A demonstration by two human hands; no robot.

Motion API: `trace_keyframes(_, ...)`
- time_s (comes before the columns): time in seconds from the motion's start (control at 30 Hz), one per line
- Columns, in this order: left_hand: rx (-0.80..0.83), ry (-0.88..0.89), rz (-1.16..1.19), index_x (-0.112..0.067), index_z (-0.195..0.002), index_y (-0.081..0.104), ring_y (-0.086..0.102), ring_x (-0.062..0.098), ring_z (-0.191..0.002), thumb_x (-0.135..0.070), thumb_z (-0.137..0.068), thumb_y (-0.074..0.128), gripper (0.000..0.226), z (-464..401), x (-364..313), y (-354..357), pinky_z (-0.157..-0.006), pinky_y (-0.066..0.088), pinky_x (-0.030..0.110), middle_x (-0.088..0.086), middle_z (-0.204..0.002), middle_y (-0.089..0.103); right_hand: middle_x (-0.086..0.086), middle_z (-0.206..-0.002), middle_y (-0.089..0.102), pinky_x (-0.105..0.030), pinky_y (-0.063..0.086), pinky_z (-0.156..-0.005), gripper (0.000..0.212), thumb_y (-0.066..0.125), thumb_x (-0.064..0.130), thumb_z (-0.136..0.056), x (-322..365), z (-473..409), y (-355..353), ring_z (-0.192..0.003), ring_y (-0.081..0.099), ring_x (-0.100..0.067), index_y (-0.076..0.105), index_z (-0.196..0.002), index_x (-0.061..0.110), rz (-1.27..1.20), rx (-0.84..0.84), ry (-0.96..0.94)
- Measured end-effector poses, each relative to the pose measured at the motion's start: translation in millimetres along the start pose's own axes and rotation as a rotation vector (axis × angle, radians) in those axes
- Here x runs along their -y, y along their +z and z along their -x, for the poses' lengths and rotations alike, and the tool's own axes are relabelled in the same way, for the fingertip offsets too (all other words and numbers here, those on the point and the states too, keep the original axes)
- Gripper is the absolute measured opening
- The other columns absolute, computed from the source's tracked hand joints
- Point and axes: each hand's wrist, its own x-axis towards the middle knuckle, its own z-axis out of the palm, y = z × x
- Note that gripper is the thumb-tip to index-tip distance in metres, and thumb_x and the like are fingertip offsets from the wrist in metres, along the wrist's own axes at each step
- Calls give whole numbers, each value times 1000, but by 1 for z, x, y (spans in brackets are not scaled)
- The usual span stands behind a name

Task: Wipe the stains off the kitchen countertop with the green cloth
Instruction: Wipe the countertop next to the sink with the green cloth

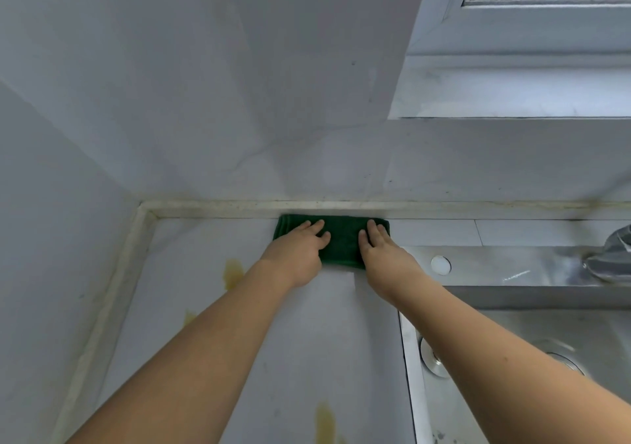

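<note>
Nearest the camera, two bare forearms reach away over the pale surface (290, 358), and between them, at the near edge of view, lies a yellowish stain (324, 419). Two more yellow marks sit to the left, one larger (233, 274) and one small beside the left forearm (189, 317). At the far side, tucked against the raised back lip where the surface meets the wall, lies the green cloth (341, 244), folded into a flat oblong. The left hand (300, 255) rests on its left part and the right hand (379, 249) on its right part, both with fingers straight and laid flat on the fabric, pressing rather than clutching. To the right is a steel sink (512, 341) with a drain fitting in its basin, a round white cap (440, 265) on its rim, and part of a tap (611, 255) at the edge of view. The cloth looks soft, light and limp, so it will likely bunch or unfold if dragged by one corner; flat palms spread over the folded pad should keep it together and give even pressure. It probably slides easily on the smooth surface, so downward force matters more than grip. The stains lie nearer and to the left of the cloth, so it seems none is under it yet.
</note>
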Motion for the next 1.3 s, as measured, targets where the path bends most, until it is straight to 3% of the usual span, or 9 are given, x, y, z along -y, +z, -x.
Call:
trace_keyframes(0.23, -44, -25, -25, -23, -158, 14, 1, 16, -153, -4, -96, 37, 69, 17, -4, 16, -123, 17, 37, -4, -166, -1, -11, -162, -8, -33, 25, -115, 66, 32, 1, -96, 5, 11, 7, -150, -1, -25, 0, -154, 7, 10, -32, 7)
trace_keyframes(0.43, 80, -25, -58, -22, -158, 15, 7, 21, -152, -7, -95, 38, 69, 88, -2, 45, -122, 16, 33, -1, -166, 1, -8, -163, -3, -37, 30, -114, 64, 35, 1, -95, 26, 69, 16, -149, 6, -22, 12, -155, 11, -32, 98, -101)
trace_keyframes(0.53, 92, -44, -246, -15, -151, 34, 44, 29, -123, -8, -93, 40, 59, 107, -16, 46, -100, 46, 40, 9, -154, 28, -9, -155, 30, -39, 40, -105, 52, 39, 4, -91, 23, 78, 11, -135, 36, -29, 40, -143, 8, -180, 67, -119)
trace_keyframes(0.6, 3, 21, -308, -9, -136, 47, 47, 25, -101, -7, -91, 44, 45, 105, -23, 40, -80, 50, 41, 10, -136, 41, -9, -150, 38, -37, 36, -107, 54, 39, 4, -89, 10, 69, 9, -130, 41, -30, 39, -143, 8, -250, -75, -60)
trace_keyframes(0.67, -169, 243, -370, -10, -139, 46, 47, 29, -118, -10, -92, 44, 47, 90, -20, 42, -85, 51, 41, 10, -145, 41, -13, -154, 29, -37, 25, -112, 57, 40, 6, -90, -6, 56, 9, -138, 29, -31, 29, -146, 4, -210, -199, 15)
trace_keyframes(0.77, -151, 523, -548, -19, -155, 28, 16, 28, -150, -27, -104, 26, 51, 64, -14, 49, -119, 24, 47, 0, -164, 19, -14, -160, 12, -44, 11, -117, 56, 35, 12, -95, -29, 36, 19, -146, 10, -31, 21, -149, 3, -155, -287, 114)
trace_keyframes(0.87, -43, 506, -503, -23, -159, 2, -13, 16, -152, -39, -107, 17, 56, 48, -9, 67, -123, -6, 38, -7, -165, -6, -13, -162, 4, -47, 3, -120, 58, 22, 29, -100, -51, 23, 38, -148, 1, -31, 16, -151, 3, -96, -283, 136)
trace_keyframes(0.97, -128, 492, -329, -24, -159, 3, -13, 11, -151, -39, -104, 20, 59, 35, -1, 80, -123, -5, 36, -9, -165, -4, -10, -162, 2, -44, -3, -120, 72, 2, 44, -93, -65, 20, 53, -149, -3, -26, 9, -154, 6, -63, -281, 106)
trace_keyframes(1.3, -336, 178, -167, -25, -158, 0, -10, 9, -151, -38, -103, 17, 59, -26, -28, 60, -123, -6, 33, -9, -166, -4, -8, -162, 7, -45, -2, -120, 68, 6, 42, -96, -71, 13, 65, -149, 2, -25, 11, -154, 7, -43, -374, 96)
